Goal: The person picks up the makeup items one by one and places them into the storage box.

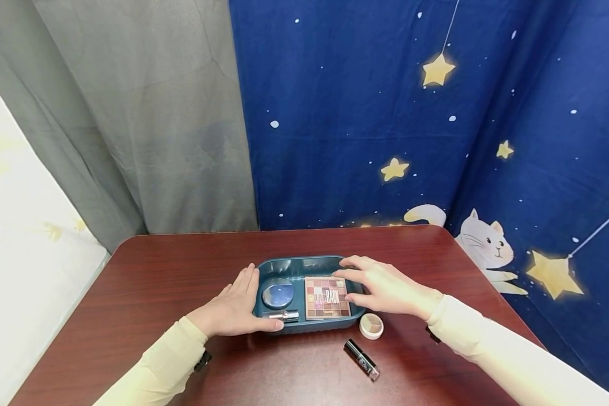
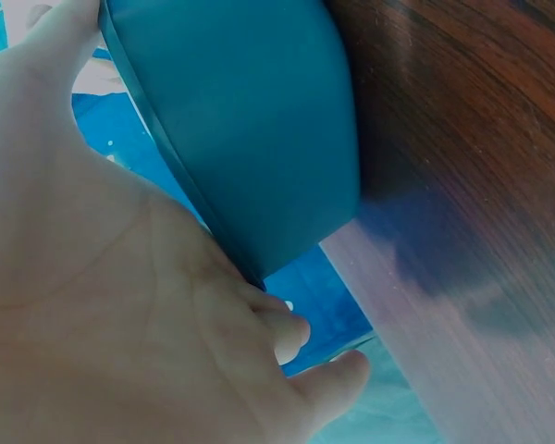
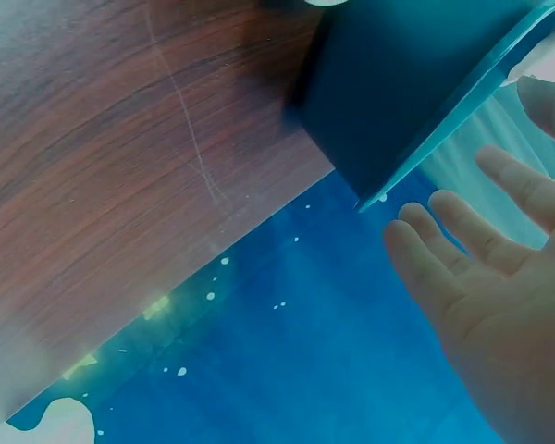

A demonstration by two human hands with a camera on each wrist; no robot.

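A dark teal plastic box (image 1: 309,325) stands on the table. In its right half lies an eyeshadow palette (image 1: 327,307) printed with "BACK"; to the left are a round shiny compact (image 1: 278,294) and a small clear-and-silver tube (image 1: 287,317). My left hand (image 1: 228,313) lies along the box's left end, its fingers straight and its thumb at the front rim by the tube. The left wrist view shows that palm against the box's rim. My right hand (image 1: 388,287) hovers over the right end, fingers spread with nothing between them; in the right wrist view they stand apart from the rim.
In front of the box's right corner sits a small round pot (image 1: 371,326) of several beige tones. A black tube (image 1: 361,359) with a clear end lies nearer on the reddish-brown table (image 1: 182,270). Grey and blue curtains (image 1: 345,124) hang behind.
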